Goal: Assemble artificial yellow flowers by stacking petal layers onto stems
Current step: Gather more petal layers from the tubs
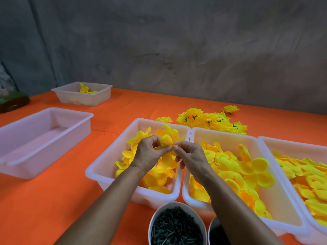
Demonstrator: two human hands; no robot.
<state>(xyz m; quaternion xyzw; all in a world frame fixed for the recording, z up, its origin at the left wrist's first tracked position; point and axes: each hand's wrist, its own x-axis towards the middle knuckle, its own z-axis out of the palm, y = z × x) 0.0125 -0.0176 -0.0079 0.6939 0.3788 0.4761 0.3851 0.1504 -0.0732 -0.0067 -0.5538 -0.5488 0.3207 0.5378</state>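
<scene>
My left hand (149, 152) and my right hand (190, 157) meet above a white tray (113, 156) of yellow petal layers. Both pinch the same yellow petal layer (166, 145) between thumb and fingers, its lobes spreading above and below the fingertips. Whether a stem is inside it stays hidden. A round white cup of dark green stems (177, 227) stands at the near edge below my forearms. A pile of assembled yellow flowers (212, 121) with dark calyxes lies behind the trays.
Two more white trays of yellow petals (235, 167) (307, 172) sit to the right. An empty white tray (40, 138) is at the left, a smaller tray (83, 93) holding a few petals behind it. A second cup (215, 230) is partly hidden. Orange cloth (53, 200) covers the table.
</scene>
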